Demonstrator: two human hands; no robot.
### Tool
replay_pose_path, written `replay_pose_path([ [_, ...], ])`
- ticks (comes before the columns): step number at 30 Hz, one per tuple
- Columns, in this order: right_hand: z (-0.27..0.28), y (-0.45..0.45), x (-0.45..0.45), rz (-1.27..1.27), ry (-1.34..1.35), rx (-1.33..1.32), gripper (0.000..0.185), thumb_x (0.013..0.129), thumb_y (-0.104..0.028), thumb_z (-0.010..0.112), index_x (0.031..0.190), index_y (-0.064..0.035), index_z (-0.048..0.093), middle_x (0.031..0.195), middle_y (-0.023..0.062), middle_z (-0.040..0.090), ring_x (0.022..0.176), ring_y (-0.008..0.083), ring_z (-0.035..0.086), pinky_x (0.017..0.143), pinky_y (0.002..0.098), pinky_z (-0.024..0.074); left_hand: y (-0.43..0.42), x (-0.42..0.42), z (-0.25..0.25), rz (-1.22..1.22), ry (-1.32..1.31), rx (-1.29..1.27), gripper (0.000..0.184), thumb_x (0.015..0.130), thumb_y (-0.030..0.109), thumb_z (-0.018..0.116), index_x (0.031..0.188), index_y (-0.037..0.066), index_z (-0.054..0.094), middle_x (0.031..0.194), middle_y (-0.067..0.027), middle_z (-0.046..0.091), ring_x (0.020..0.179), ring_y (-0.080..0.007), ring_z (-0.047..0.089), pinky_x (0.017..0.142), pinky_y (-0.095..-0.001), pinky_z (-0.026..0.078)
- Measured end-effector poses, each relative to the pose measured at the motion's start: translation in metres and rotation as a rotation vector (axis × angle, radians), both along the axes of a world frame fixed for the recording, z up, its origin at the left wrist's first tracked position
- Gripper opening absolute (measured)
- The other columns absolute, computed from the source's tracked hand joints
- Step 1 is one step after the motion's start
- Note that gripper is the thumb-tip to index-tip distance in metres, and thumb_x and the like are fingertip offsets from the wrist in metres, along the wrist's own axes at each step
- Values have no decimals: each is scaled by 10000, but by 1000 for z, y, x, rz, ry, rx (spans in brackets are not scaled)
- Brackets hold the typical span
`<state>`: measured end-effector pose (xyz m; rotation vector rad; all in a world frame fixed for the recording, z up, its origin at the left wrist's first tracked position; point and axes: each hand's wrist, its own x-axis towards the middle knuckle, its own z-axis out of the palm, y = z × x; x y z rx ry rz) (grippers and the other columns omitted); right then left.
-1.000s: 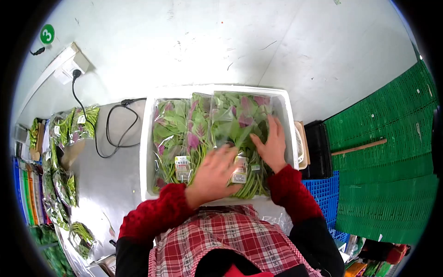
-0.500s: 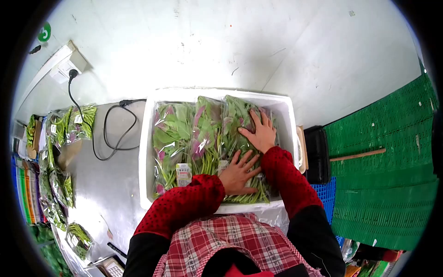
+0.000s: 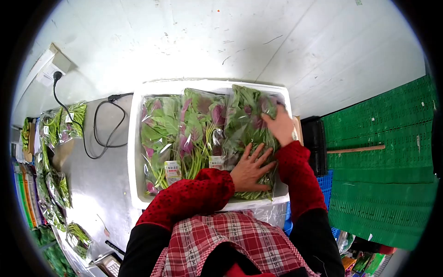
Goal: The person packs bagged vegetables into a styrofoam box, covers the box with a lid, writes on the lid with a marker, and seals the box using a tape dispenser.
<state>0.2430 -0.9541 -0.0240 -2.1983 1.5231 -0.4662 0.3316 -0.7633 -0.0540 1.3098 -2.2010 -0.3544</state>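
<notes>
Three clear bags of leafy greens with purple-tinged leaves lie side by side in a white foam box (image 3: 136,152): a left bag (image 3: 161,127), a middle bag (image 3: 196,129) and a right bag (image 3: 244,115). My left hand (image 3: 251,173) rests flat on the stem end of the right bag, fingers spread. Up at that bag's leafy end, my right hand (image 3: 280,127) touches its right edge beside the box wall, thumb apart; the fingertips are partly hidden. Printed labels show on the left and middle bags.
More bagged greens (image 3: 57,187) lie along the left of the metal table (image 3: 94,184). A black cable (image 3: 97,122) runs from the wall to the box's left side. At right stand a black crate (image 3: 314,145) and a green perforated panel (image 3: 378,184).
My right hand has slid right from the top of the right bag to its edge. My left hand stays spread on the stems. The camera view has shifted slightly.
</notes>
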Motion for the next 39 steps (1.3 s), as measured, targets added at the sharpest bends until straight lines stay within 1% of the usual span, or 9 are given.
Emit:
replay_pose_path([
  [3,-25,10,22,16,215,-368,693,794,-456,685,1357,-113,470,1387,223,380,1288,456,334,992,615,309,-4,-5,-5,43,-29,78,788,798,689,517,1358,134,504,1517,-174,278,1425,-419,156,1123,-639,79],
  [6,1,35,56,240,162,-498,709,828,-560,605,1410,-193,432,1436,228,350,1338,453,281,1035,678,198,8,2,18,-40,-183,306,799,806,703,496,1368,134,492,1506,-172,295,1435,-414,121,1120,-650,35],
  [12,-60,52,95,335,411,-269,703,876,-664,446,1454,-267,389,1539,190,235,1401,444,183,1076,686,94,33,22,-40,-48,-236,283,887,806,782,375,1426,150,425,1553,-159,217,1446,-407,65,1114,-653,-47],
  [16,-51,49,92,361,395,-176,676,880,-643,462,1439,-266,411,1529,186,257,1400,427,197,1082,672,111,35,17,-48,-10,-188,179,861,818,770,364,1401,145,462,1552,-147,234,1442,-403,104,1121,-649,-20],
  [20,-26,29,66,396,330,-195,690,850,-668,489,1407,-262,460,1527,158,280,1402,416,206,1085,662,124,-2,100,37,220,-199,-220,642,730,459,683,1240,81,584,1285,-131,525,1334,-364,343,1044,-640,245],
  [23,-39,33,72,284,428,-187,692,846,-674,488,1415,-281,445,1505,158,310,1372,422,261,1073,668,152,-19,167,19,560,-430,16,750,862,617,501,1429,134,414,1526,-203,266,1413,-403,209,1125,-615,105],
  [32,-35,33,77,277,439,-155,711,817,-677,516,1408,-288,448,1482,156,346,1361,407,296,1086,631,187,-5,209,-34,745,-261,194,813,847,682,473,1481,191,339,1552,-174,221,1429,-390,175,1160,-545,82],
  [36,-40,65,55,307,281,-429,714,790,-613,621,1393,-263,470,1459,166,383,1352,386,314,1076,591,211,42,232,-5,926,-309,40,836,772,731,528,1398,179,484,1510,-198,312,1403,-413,240,1152,-557,112],
  [39,-63,69,65,333,578,-387,739,817,-533,605,1445,-208,391,1497,183,335,1378,343,304,1078,545,232,55,247,-51,939,9,-173,804,704,723,607,1278,160,611,1421,-213,441,1327,-442,359,1113,-602,190],
])
